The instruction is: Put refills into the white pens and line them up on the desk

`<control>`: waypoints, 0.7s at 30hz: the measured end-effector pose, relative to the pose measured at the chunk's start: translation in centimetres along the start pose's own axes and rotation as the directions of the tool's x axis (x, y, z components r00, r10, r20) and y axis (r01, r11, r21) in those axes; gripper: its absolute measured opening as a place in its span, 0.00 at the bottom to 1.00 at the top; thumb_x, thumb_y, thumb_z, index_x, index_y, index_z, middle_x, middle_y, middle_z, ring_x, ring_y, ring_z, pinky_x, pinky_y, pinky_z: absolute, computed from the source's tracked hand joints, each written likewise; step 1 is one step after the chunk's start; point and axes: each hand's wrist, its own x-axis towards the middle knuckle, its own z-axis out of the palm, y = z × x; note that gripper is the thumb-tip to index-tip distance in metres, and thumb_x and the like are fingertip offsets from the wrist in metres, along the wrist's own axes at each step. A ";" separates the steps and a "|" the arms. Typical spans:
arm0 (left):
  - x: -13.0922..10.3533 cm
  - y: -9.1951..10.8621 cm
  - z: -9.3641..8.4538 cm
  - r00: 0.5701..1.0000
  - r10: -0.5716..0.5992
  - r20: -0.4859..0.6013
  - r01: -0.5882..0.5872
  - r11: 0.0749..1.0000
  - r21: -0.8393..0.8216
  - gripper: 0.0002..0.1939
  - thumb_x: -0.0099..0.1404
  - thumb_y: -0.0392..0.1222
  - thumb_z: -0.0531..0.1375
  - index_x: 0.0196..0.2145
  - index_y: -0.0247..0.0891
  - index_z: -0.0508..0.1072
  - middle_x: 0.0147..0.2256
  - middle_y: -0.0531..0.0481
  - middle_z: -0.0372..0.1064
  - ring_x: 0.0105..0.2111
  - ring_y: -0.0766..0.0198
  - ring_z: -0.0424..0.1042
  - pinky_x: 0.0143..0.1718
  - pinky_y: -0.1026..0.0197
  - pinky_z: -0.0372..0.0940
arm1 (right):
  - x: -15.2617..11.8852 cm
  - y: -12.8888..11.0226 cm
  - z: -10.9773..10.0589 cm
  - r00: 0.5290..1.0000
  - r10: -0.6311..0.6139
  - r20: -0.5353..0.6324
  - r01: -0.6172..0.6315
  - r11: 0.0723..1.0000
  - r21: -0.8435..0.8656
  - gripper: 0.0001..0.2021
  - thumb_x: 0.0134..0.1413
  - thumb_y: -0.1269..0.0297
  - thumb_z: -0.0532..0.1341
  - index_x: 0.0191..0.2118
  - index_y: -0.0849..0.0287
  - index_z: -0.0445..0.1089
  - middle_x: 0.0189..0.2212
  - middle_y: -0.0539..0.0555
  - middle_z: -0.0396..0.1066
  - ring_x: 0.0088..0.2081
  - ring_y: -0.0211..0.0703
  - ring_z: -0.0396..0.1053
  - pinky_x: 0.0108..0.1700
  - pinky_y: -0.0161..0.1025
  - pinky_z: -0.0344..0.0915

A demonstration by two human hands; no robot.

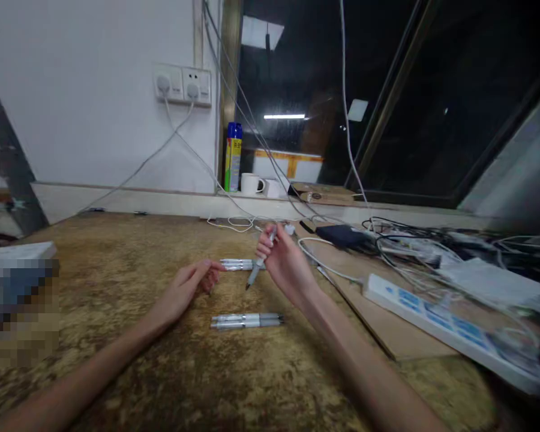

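Right hand (284, 255): grip closed around a tilted pen (254, 275), tip downward, above the tabletop (162, 372). Left hand (198, 281): fingers curled beside the far pens (237, 264); bare surface separates these from the near pens (246, 320).

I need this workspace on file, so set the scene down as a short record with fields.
right hand: holds a pen, tilted, tip down
left hand: by left end of far pens; contact unclear
far pens: on table, partly hidden
near pens: side by side, dark tips right
at right: power strip, tangled cables
by window: spray can, white mug
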 end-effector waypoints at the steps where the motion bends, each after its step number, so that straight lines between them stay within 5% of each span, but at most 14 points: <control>1: 0.1 0.0 0.0 1.000 0.001 -0.006 -0.001 1.000 0.006 0.26 0.72 0.59 0.51 0.45 0.34 0.78 0.33 0.48 0.71 0.31 0.61 0.69 0.36 0.60 0.64 | -0.1 -0.3 -0.3 1.000 0.011 -0.005 -0.011 1.000 0.010 0.18 0.72 0.57 0.48 0.31 0.58 0.64 0.22 0.46 0.49 0.22 0.36 0.49 0.26 0.30 0.57; 21: -0.5 0.9 0.0 0.999 0.001 0.032 -0.008 0.979 0.206 0.27 0.74 0.58 0.49 0.41 0.36 0.79 0.31 0.48 0.73 0.32 0.58 0.69 0.36 0.59 0.64 | -0.8 -1.8 -2.2 1.000 -0.019 -0.004 0.019 0.997 0.068 0.14 0.67 0.61 0.49 0.28 0.56 0.59 0.22 0.45 0.46 0.22 0.37 0.49 0.26 0.33 0.57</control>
